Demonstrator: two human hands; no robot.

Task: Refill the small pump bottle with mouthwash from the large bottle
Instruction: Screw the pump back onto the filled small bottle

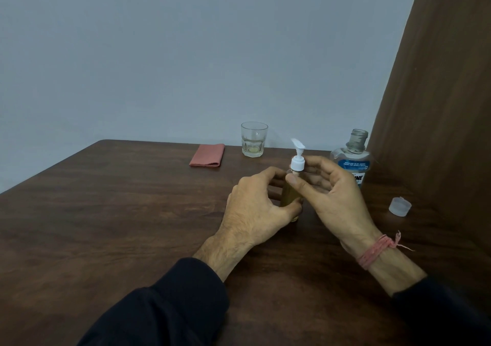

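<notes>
Hands are both working on the small pump bottle, which is standing on the desk right in the middle. Left hand is wrapping round the bottle's lower body, fingers clenching it so the yellowish liquid is only just peeking out between them. Right hand is sitting a bit higher – its thumb is pressing against the neck right under the white pump head, while the other fingers are curling behind it, so it's gripping the top end.

Just past the right fingers, the large mouthwash bottle is standing uncapped, and its clear cap is lying on the desk off to the outside of that wrist – well apart from the bottle. Beyond the fingertips, a drinking glass is sitting upright, with a folded pink cloth lying further left of it. A pink thread band is circling the right wrist.
</notes>
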